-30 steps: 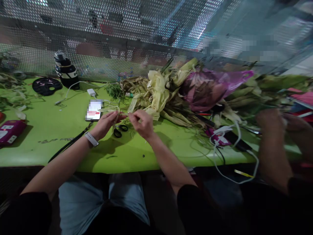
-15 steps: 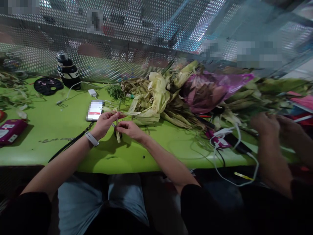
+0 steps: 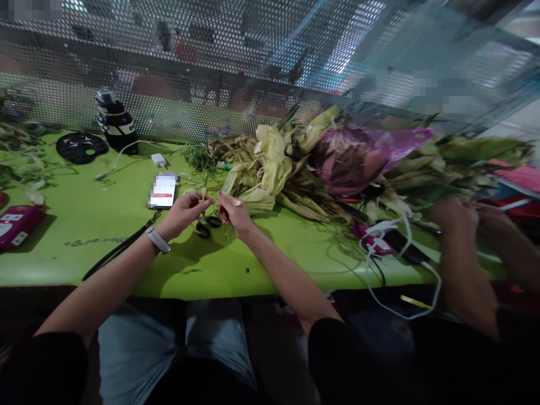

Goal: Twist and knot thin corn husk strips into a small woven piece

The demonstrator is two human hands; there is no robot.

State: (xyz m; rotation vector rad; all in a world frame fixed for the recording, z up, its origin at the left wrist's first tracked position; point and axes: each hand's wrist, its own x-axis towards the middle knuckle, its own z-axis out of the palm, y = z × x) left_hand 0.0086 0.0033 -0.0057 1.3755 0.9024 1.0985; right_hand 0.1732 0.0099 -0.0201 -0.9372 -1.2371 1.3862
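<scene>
My left hand [image 3: 189, 211], with a pale wristband below it, is closed in a pinch on a thin pale strip of corn husk [image 3: 203, 194]. Just to its right, my right hand [image 3: 234, 216] has its fingers curled together, and a small pale bit of husk [image 3: 237, 203] shows at its upper side. A narrow gap separates the two hands. Beneath them on the green table lie scissors with black handles [image 3: 203, 229], their blades mostly hidden. A heap of dry corn husks [image 3: 272, 169] lies beyond my right hand.
A phone [image 3: 163, 190] on a black strap lies left of my hands. Behind it stand a black bottle [image 3: 118, 125] and a white adapter [image 3: 158, 160]. A purple plastic bag [image 3: 348, 160] rests on the husks. At right, another person's hands [image 3: 459, 219] work near white cables [image 3: 396, 228].
My right hand has moved right and slightly up, away from my left. The husk strip that hung between them no longer hangs there, and the scissors' handles have come into view.
</scene>
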